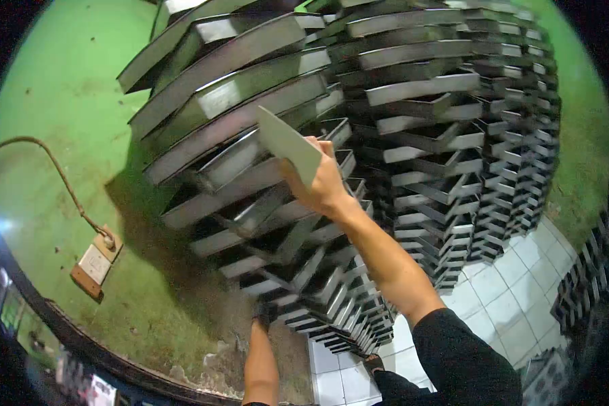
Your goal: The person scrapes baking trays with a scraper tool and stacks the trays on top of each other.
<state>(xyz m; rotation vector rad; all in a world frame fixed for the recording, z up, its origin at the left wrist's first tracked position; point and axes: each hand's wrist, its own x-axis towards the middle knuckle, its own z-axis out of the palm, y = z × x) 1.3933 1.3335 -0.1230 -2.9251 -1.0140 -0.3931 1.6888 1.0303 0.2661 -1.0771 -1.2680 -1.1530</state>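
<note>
Grey plate [285, 143] was held tilted, pinched in the right hand [323, 180], in front of the stacked metal pieces [233, 125]. The left hand [262, 313] was seen lower, near the green wall [149, 298]; its grip could not be told.

No text, labels, brands, numbers or signs readable.
</note>
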